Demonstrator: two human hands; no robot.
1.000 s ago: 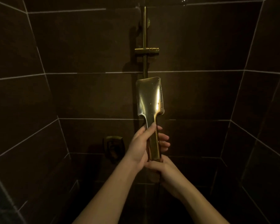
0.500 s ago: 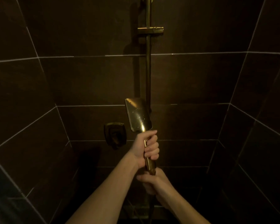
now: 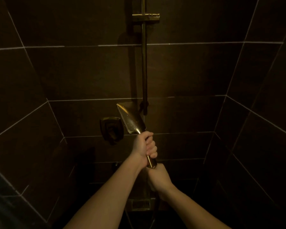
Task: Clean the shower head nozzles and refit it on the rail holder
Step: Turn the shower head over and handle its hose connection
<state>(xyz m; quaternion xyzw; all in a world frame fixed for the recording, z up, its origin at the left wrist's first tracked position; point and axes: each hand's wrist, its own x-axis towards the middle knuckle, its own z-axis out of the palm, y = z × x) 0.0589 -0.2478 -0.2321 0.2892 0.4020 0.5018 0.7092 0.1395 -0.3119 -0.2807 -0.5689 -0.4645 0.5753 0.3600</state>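
A gold, flat rectangular shower head with water drops on it stands upright in front of me, tilted a little to the left. My left hand grips its handle just below the head. My right hand holds the bottom end of the handle, where the dark hose joins; its fingers are hidden from me. The gold rail runs up the back wall, and its holder sits high above the shower head with nothing in it.
Dark tiled walls close in on the left, back and right. A gold mixer control is mounted on the back wall left of the shower head. A metal drain lies in the floor below my hands.
The shower head has come down from near the holder and turned its face to the left. My left hand has closed fully round the handle. The view has tilted downward.
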